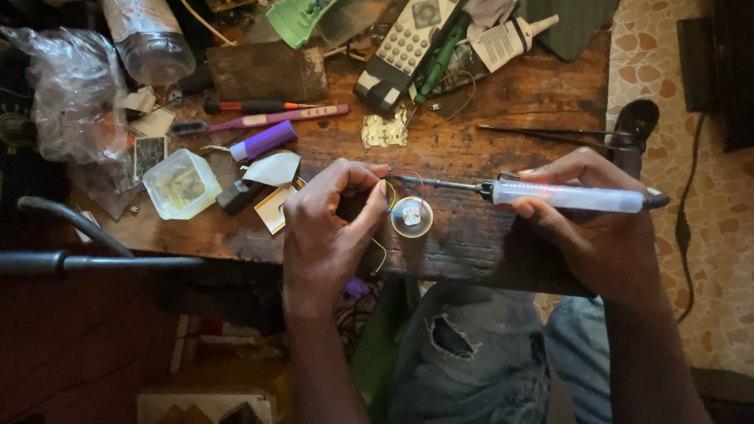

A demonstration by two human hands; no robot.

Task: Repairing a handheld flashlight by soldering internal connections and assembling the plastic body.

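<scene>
My right hand [588, 227] grips a soldering iron [557, 196] with a clear handle, its metal tip pointing left toward thin red and yellow wires. My left hand [326, 232] pinches those wires between thumb and fingers, just left of the tip. A small round white part [412, 216] lies on the worn wooden table [493, 137] directly below the tip, touching my left fingertips.
A remote control [415, 29], a glue bottle [510, 40], a small metal plate [385, 129], tweezers [545, 132], a purple lighter [261, 141], a toothbrush [260, 120], a clear plastic box [182, 183] and a plastic bag [74, 90] crowd the table. My jeans-clad knees [488, 352] are below its edge.
</scene>
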